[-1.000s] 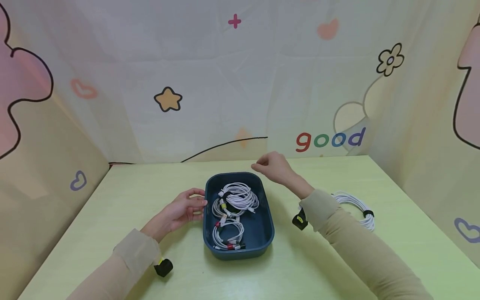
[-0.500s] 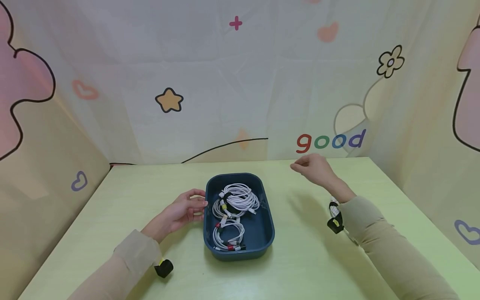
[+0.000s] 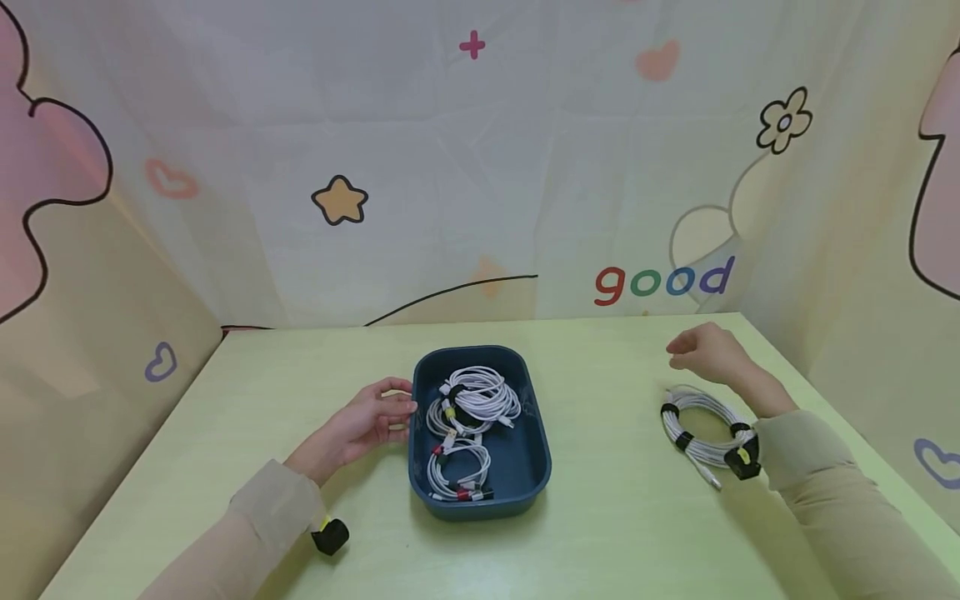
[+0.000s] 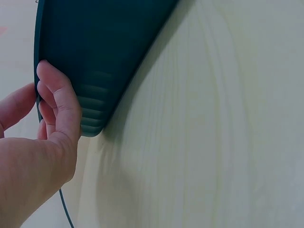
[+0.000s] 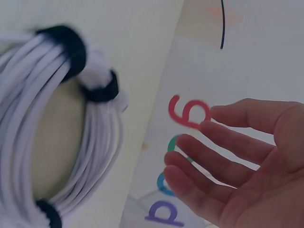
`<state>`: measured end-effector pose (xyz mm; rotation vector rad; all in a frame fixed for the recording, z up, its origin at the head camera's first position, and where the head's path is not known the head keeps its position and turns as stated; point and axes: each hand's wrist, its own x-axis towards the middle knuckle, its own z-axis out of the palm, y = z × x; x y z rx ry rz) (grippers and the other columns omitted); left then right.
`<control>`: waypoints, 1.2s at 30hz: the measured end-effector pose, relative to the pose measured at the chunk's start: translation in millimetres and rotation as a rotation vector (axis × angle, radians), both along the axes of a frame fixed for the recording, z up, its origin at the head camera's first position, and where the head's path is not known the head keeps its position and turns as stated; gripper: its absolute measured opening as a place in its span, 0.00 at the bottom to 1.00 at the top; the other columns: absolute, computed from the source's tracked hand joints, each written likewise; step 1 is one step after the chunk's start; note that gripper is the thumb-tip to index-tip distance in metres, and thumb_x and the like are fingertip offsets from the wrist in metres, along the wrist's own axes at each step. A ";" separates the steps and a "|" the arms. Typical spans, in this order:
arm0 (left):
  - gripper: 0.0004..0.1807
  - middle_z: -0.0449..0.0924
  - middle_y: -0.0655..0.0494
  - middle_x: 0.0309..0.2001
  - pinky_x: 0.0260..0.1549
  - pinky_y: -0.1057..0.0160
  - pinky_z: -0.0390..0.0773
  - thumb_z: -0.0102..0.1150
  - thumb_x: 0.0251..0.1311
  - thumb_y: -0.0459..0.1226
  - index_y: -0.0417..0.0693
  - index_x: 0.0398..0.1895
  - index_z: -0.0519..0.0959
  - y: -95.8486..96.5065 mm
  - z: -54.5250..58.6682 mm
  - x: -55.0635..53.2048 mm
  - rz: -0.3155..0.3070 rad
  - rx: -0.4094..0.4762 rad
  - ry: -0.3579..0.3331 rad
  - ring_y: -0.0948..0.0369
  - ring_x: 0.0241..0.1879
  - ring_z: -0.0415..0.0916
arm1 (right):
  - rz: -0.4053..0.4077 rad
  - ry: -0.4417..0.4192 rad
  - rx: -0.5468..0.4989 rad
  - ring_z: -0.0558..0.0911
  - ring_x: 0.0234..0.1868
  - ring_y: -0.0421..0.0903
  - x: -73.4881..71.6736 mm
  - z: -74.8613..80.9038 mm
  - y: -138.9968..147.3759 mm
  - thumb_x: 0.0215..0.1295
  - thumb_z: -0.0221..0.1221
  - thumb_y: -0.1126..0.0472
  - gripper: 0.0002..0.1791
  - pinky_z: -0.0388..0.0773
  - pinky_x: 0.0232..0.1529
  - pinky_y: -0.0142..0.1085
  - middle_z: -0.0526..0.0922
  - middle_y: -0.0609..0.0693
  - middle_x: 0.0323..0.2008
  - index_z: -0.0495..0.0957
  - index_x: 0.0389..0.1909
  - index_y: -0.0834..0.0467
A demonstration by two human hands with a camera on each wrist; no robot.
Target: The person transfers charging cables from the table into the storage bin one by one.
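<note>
In the head view my left hand [image 3: 372, 419] rests its fingertips against the left side of a dark blue plastic bin [image 3: 519, 498]. The left wrist view shows the fingers along the ribbed outer wall [image 4: 95, 102]. Inside the bin lie coiled white cables [image 3: 487, 393], with a smaller coil with red-marked connectors [image 3: 459, 469] nearer the front. My right hand [image 3: 712, 354] hovers at the right of the table, its fingers loosely bent and holding nothing. Just below it in the head view lies a large coil of white cable [image 3: 708, 454], bound with black straps; the sleeve cuff is beside it.
A pale yellow-green table [image 3: 600, 500] bears everything. Cloth printed with cartoon shapes and the word "good" [image 3: 663, 282] hangs behind and along both sides. A small black wrist camera [image 3: 330, 536] sits under the left cuff.
My right hand has moved from behind the bin's far right corner to the right, over toward the strapped cable coil. The left hand and the bin have stayed in place.
</note>
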<state>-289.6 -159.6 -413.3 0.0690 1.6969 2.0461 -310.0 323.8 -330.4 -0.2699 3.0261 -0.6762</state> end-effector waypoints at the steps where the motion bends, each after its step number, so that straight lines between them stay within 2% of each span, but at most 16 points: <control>1: 0.19 0.76 0.57 0.38 0.36 0.64 0.82 0.51 0.67 0.30 0.45 0.58 0.61 0.3 -0.1 0.3 -0.001 0.000 -0.001 0.63 0.31 0.78 | 0.003 -0.015 0.016 0.81 0.44 0.64 0.7 -1.7 5.2 0.59 0.59 0.63 0.17 0.79 0.43 0.52 0.83 0.69 0.44 0.79 0.45 0.72; 4: 0.19 0.76 0.57 0.38 0.36 0.63 0.81 0.50 0.67 0.30 0.45 0.58 0.60 1.1 -0.5 0.5 0.001 0.001 -0.006 0.63 0.31 0.78 | 0.007 -0.086 0.053 0.82 0.40 0.61 3.9 -6.1 19.3 0.57 0.60 0.63 0.19 0.80 0.40 0.49 0.83 0.69 0.42 0.78 0.44 0.74; 7: 0.18 0.77 0.57 0.37 0.36 0.64 0.81 0.50 0.67 0.29 0.46 0.57 0.61 1.0 -0.4 0.4 0.002 0.008 -0.009 0.63 0.30 0.78 | -0.007 -0.178 0.084 0.80 0.34 0.54 6.9 -10.1 30.6 0.56 0.62 0.63 0.20 0.81 0.33 0.45 0.82 0.68 0.39 0.77 0.44 0.75; 10: 0.17 0.77 0.58 0.36 0.36 0.64 0.81 0.51 0.67 0.29 0.47 0.56 0.62 0.1 -0.7 0.2 0.000 0.015 -0.002 0.63 0.30 0.78 | -0.032 -0.271 0.099 0.77 0.32 0.50 8.8 -13.4 37.9 0.55 0.62 0.62 0.21 0.81 0.28 0.42 0.81 0.64 0.36 0.76 0.44 0.75; 14: 0.18 0.77 0.58 0.36 0.36 0.63 0.81 0.52 0.66 0.30 0.46 0.56 0.62 -0.4 -1.9 0.8 -0.003 0.021 0.004 0.63 0.30 0.78 | -0.058 -0.330 0.111 0.75 0.32 0.50 9.8 -17.8 42.6 0.55 0.63 0.63 0.19 0.81 0.27 0.42 0.77 0.59 0.31 0.76 0.43 0.73; 18: 0.18 0.77 0.58 0.36 0.37 0.63 0.81 0.52 0.66 0.29 0.45 0.56 0.61 -0.1 -2.9 1.1 -0.003 0.022 -0.002 0.63 0.30 0.78 | -0.072 -0.332 0.126 0.73 0.30 0.49 10.2 -25.8 46.3 0.54 0.63 0.65 0.16 0.80 0.26 0.40 0.75 0.56 0.28 0.76 0.40 0.73; 23: 0.19 0.77 0.59 0.35 0.37 0.63 0.81 0.53 0.65 0.30 0.46 0.56 0.62 0.2 -3.4 -0.1 0.001 0.026 -0.001 0.63 0.30 0.78 | -0.075 -0.291 0.143 0.75 0.29 0.49 9.7 -33.9 50.5 0.51 0.62 0.66 0.16 0.79 0.24 0.38 0.77 0.57 0.29 0.78 0.39 0.72; 31: 0.19 0.77 0.59 0.35 0.36 0.64 0.81 0.53 0.65 0.30 0.45 0.57 0.61 -0.6 -1.8 -0.1 -0.007 0.019 0.016 0.63 0.30 0.78 | -0.069 -0.272 0.113 0.73 0.27 0.47 9.9 -34.4 53.5 0.50 0.63 0.66 0.15 0.78 0.24 0.38 0.76 0.55 0.26 0.77 0.37 0.71; 36: 0.19 0.76 0.57 0.36 0.36 0.63 0.81 0.52 0.65 0.30 0.46 0.56 0.62 -0.9 -1.0 0.1 0.002 0.015 0.002 0.63 0.30 0.78 | -0.050 -0.250 0.103 0.73 0.25 0.45 9.3 -32.4 54.6 0.50 0.59 0.67 0.13 0.77 0.23 0.35 0.76 0.55 0.26 0.77 0.36 0.72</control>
